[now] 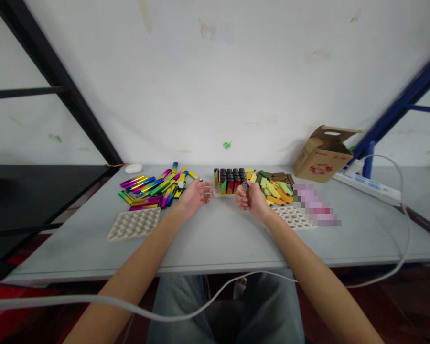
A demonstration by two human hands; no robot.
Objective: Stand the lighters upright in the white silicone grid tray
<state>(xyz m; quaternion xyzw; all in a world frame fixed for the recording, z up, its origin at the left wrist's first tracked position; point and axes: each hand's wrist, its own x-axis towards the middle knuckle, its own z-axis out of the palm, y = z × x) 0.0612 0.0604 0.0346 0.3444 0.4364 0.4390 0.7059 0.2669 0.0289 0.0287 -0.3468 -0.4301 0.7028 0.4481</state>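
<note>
Rows of upright lighters [231, 181] with black tops fill much of a white tray [220, 195] near the wall. My left hand [197, 195] is left of that tray, fingers spread, holding nothing. To the tray's right, my right hand [251, 197] is closed around a lighter [245, 186] whose metal top shows above the fingers. A pile of shiny multicoloured lighters [154, 188] lies left of my left hand. Yellow, green, orange and brown lighters [274, 188] lie loose beyond my right hand.
An off-white tray with pockets [134, 224] lies at the left, and a white tray with holes [295, 218] at the right, partly behind my right forearm. Farther right are a cardboard box [322, 160], a power strip [369, 186] and a pink item [315, 203]. A white cable [186, 316] crosses in front.
</note>
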